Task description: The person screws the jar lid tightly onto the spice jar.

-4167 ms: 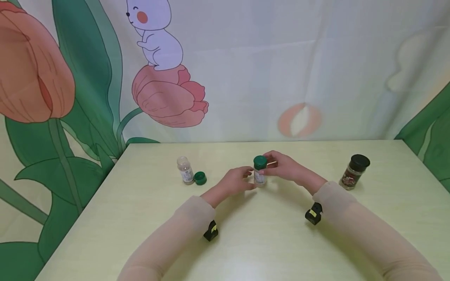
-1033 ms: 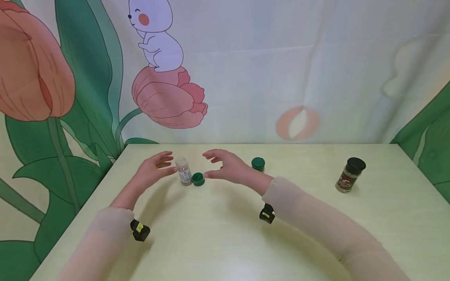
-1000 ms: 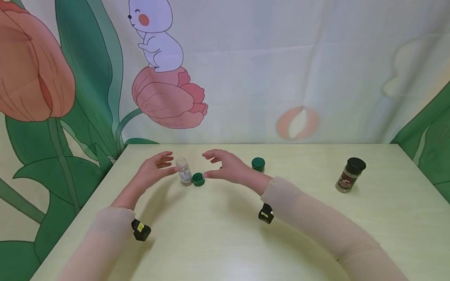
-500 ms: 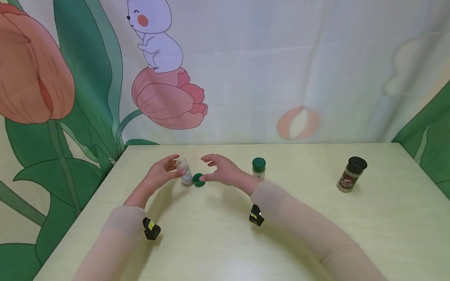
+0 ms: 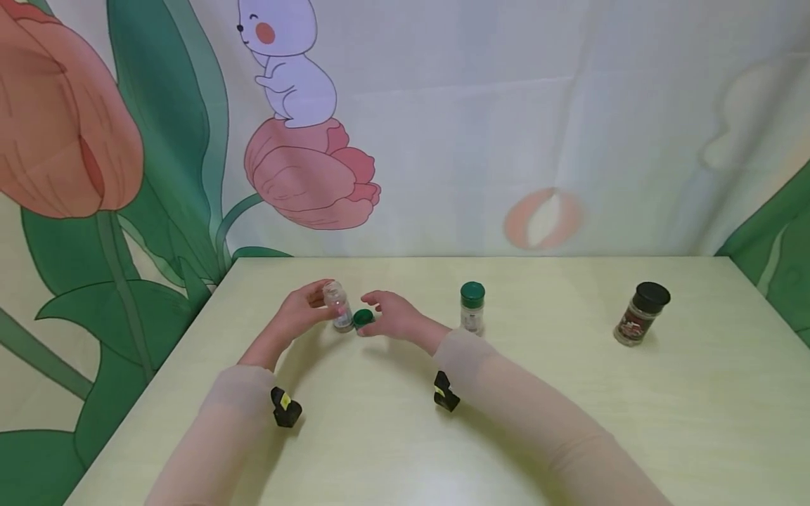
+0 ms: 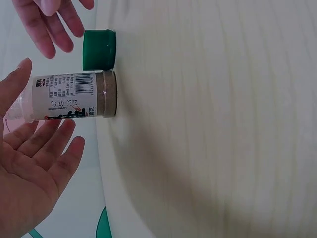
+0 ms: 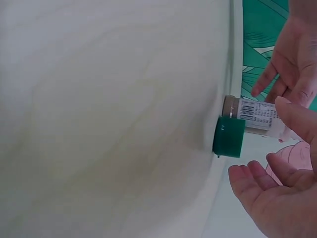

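Note:
A small clear spice bottle [image 5: 342, 314] with a white label and no cap stands on the table. Its brown contents show at the base in the left wrist view. My left hand [image 5: 305, 309] is around its upper part, thumb on the near side, fingers loosely extended; whether they touch it is unclear. Beside the bottle's base sits a green cap [image 6: 99, 50]. My right hand [image 5: 400, 318] is just right of the cap, thumb and fingers spread apart; in the right wrist view [image 7: 277, 198] they stand off from the cap, holding nothing.
A green-capped spice bottle [image 5: 472, 309] stands right of my right hand, partly behind the sleeve. Farther right is a black-capped spice jar [image 5: 640, 314] with a dark label. A printed cloth [image 5: 436, 140] hangs behind the table's [image 5: 380, 436] back edge.
Both hands left the green-capped bottle for the uncapped one at the left. Lately my left hand has moved right around the bottle, and my right hand has lowered toward the cap.

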`<action>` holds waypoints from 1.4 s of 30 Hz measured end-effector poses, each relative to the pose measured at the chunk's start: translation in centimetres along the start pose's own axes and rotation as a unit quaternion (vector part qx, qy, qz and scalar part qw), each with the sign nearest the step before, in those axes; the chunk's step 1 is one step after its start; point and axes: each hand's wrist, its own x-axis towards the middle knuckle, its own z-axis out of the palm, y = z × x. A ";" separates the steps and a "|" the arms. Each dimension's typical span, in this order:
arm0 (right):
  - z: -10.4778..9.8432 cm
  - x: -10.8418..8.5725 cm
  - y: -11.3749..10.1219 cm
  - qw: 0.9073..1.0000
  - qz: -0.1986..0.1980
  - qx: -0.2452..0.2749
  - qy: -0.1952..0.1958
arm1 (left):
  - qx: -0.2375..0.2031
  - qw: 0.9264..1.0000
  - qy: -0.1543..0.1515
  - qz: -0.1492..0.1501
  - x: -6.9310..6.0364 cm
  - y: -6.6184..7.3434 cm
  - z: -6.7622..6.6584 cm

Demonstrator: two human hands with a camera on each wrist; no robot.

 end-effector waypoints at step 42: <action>1.1 2.3 0.5 0.997 0.016 -0.075 -0.006 | 0.044 0.999 -0.002 0.005 0.3 -0.8 0.6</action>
